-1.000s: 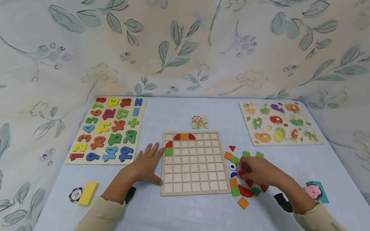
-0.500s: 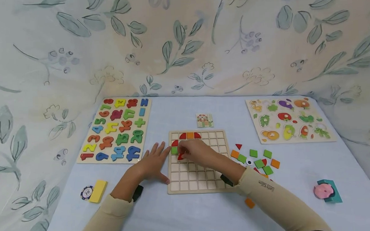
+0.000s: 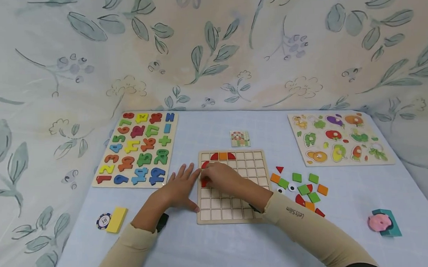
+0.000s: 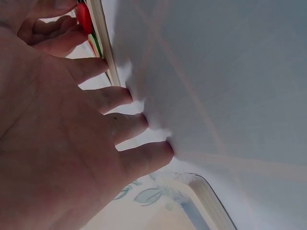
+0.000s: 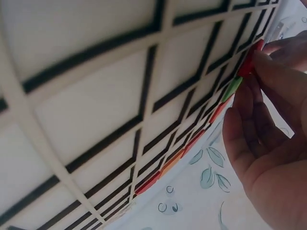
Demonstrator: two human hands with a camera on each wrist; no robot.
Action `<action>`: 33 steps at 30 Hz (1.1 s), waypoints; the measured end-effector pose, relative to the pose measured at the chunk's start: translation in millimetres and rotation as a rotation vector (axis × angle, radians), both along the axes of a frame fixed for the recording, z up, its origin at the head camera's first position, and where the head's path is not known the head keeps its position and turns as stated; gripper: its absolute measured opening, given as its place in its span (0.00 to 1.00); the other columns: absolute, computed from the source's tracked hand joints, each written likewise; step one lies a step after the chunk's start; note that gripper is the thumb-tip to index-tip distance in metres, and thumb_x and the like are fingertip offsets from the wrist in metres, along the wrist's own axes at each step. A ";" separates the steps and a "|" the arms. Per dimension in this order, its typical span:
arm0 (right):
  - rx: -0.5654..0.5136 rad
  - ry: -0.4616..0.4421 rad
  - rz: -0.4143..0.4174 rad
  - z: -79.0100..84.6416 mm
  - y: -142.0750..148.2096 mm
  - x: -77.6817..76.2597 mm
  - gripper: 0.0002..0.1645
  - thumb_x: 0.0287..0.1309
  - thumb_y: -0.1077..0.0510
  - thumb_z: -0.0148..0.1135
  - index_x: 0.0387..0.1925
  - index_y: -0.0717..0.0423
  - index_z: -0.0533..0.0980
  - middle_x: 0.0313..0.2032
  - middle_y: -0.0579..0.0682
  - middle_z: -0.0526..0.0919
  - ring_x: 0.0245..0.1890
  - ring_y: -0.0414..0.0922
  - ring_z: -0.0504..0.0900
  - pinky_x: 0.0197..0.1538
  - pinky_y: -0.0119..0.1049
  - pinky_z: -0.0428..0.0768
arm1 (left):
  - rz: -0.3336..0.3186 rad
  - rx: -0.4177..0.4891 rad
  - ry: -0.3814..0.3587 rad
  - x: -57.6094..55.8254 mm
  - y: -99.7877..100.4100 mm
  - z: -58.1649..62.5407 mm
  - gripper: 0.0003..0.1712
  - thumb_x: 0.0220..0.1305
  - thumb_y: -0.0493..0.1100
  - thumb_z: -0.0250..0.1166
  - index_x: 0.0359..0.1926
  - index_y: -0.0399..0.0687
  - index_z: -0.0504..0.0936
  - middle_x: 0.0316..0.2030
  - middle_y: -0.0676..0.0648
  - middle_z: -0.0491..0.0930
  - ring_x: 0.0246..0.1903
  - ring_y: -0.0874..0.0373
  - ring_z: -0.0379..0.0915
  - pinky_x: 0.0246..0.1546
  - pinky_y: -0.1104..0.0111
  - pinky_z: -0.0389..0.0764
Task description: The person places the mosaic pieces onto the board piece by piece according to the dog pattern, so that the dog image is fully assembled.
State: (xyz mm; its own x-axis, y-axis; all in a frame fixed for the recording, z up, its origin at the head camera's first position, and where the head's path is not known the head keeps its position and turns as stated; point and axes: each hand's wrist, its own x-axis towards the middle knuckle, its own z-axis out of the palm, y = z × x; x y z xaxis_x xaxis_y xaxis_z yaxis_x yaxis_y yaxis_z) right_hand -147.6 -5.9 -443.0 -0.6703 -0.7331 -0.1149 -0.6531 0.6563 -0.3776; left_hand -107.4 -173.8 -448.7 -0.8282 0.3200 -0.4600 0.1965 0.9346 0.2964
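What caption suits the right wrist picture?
Right grip pinches a red piece beside a green piece along a wooden grid.

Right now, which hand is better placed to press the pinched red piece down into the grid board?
Probably the right hand: it pinches the red piece at the board's left side, beside a green piece. The left hand lies spread against that edge, holding no piece.

The grid board [image 3: 215, 214] looks like matt wood, the tiles [image 3: 297, 177] smooth, the sleeves [image 3: 309, 234] matt cloth.
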 end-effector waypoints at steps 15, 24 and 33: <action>0.019 0.089 -0.045 7.4 26.9 4.4 0.14 0.51 0.60 0.64 0.42 0.48 0.81 0.41 0.42 0.81 0.44 0.40 0.77 0.48 0.31 0.76 | 0.012 0.041 0.004 3.4 -0.2 -0.9 0.68 0.28 0.61 0.76 0.70 0.53 0.48 0.70 0.43 0.38 0.68 0.42 0.27 0.63 0.42 0.40; 0.122 -0.062 -0.423 22.9 148.7 1.8 0.11 0.52 0.58 0.63 0.40 0.52 0.79 0.35 0.44 0.80 0.35 0.40 0.77 0.40 0.36 0.79 | 0.003 0.053 0.015 3.3 -3.0 6.2 0.68 0.29 0.60 0.76 0.70 0.52 0.47 0.70 0.42 0.37 0.68 0.42 0.26 0.63 0.43 0.39; 0.250 -0.168 -0.616 7.7 211.9 26.1 0.17 0.44 0.53 0.70 0.40 0.51 0.79 0.34 0.46 0.79 0.35 0.43 0.75 0.43 0.43 0.79 | -0.007 0.069 0.005 3.4 1.1 9.6 0.67 0.30 0.59 0.76 0.70 0.50 0.48 0.70 0.41 0.38 0.68 0.40 0.27 0.62 0.41 0.39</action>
State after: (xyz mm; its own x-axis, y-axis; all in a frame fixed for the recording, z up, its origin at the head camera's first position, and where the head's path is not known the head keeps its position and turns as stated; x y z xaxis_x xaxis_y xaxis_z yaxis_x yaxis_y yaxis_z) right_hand -121.5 206.0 -435.3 -0.9146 -0.1622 -0.3703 -0.0788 0.9700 -0.2301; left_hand -103.9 -172.7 -439.0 -0.8283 0.3560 -0.4326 0.2041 0.9108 0.3587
